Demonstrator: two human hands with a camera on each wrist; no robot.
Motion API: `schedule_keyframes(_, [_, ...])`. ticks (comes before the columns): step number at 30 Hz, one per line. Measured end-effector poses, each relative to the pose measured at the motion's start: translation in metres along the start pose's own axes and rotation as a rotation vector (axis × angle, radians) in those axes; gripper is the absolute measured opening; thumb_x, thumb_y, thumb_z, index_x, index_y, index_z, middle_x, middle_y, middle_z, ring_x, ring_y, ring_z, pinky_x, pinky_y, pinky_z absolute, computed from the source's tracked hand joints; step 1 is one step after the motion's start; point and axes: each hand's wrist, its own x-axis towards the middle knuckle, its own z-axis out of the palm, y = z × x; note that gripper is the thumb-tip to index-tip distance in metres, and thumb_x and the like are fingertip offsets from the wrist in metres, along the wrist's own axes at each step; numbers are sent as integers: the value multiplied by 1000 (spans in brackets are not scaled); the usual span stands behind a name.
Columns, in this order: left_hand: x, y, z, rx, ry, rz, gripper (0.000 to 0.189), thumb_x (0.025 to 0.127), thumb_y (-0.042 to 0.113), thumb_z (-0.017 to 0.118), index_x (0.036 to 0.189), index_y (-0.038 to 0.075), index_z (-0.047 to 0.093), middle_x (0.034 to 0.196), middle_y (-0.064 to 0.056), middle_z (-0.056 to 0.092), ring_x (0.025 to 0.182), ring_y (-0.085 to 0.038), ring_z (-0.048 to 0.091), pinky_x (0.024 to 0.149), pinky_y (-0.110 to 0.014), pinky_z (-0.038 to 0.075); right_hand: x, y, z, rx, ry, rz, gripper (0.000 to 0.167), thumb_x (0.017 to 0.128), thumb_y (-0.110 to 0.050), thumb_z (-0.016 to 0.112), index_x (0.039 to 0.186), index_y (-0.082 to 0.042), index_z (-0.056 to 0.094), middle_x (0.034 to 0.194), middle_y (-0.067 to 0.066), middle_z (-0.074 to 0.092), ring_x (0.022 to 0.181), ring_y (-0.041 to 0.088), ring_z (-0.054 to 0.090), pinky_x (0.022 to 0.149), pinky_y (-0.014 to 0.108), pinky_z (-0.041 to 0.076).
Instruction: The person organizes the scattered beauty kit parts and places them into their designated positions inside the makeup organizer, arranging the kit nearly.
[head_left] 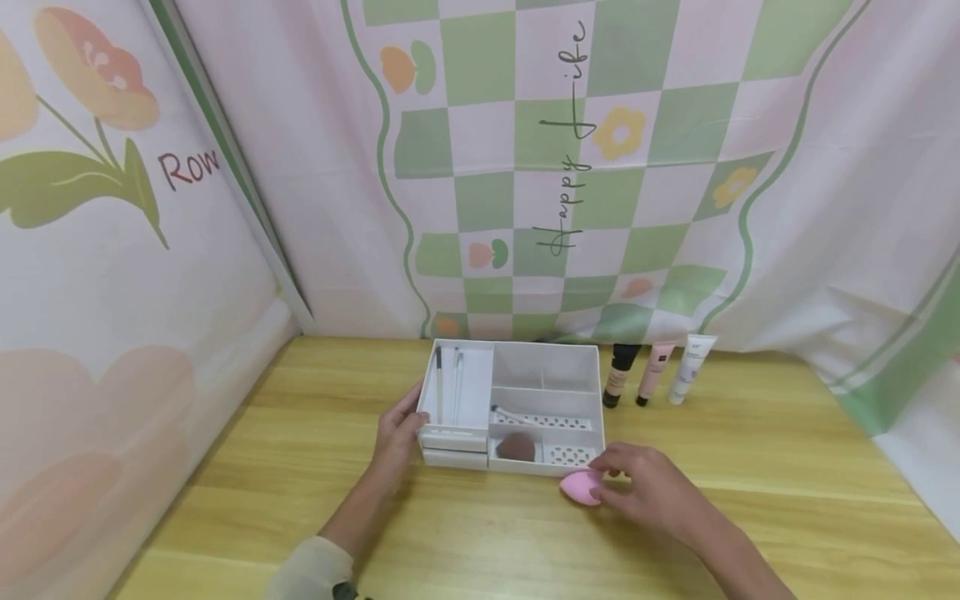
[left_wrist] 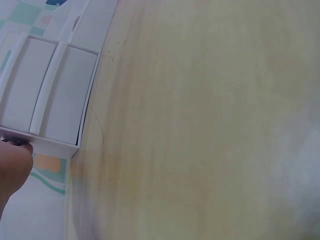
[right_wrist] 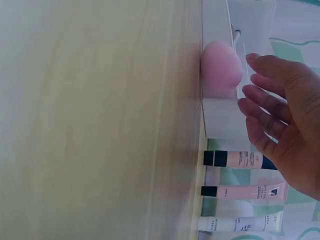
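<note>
A white makeup organizer (head_left: 454,459) stands on the table against the curtain, with two small drawers at its front left. My left hand (head_left: 396,429) holds its left side, the thumb at the rim. Before the front right corner sits a pink makeup sponge (head_left: 577,488), egg-shaped. My right hand (head_left: 651,485) is right beside the sponge, fingers loosely bent; in the right wrist view the fingertips (right_wrist: 251,57) show a gap from it. Inside the organizer lie thin brushes (head_left: 439,387) at the left, a brown-headed brush (head_left: 516,447) in front, and another slim brush (head_left: 510,414) in the middle.
Right of the organizer stand a black-and-beige tube (head_left: 618,379), a pink tube (head_left: 656,373) and a white tube (head_left: 692,371). A checkered curtain (head_left: 555,192) hangs behind the wooden table (head_left: 480,542); a printed fabric wall (head_left: 150,333) borders its left side.
</note>
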Motion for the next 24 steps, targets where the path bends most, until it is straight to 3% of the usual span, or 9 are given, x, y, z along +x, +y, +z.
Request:
schedule_keyframes(13, [-1,0,0,0,-9,6,62,91,-2,46,152,-8,35,164,-23,31,154,-39,29,121,-33,34,-1,-4,6,-115,-43,6,27,73,-20,86,98,-15,78,102,3,77,92,21,73,82,40,64])
schedule_keyframes(24, [0,0,-1,-4,-19,9,62,91,-2,45,152,-8,35,164,-21,30,154,-38,29,120,-29,36,-1,-5,6,-87,-46,9,25,73,-21,87,96,-15,78,95,-2,75,85,15,71,76,32,64])
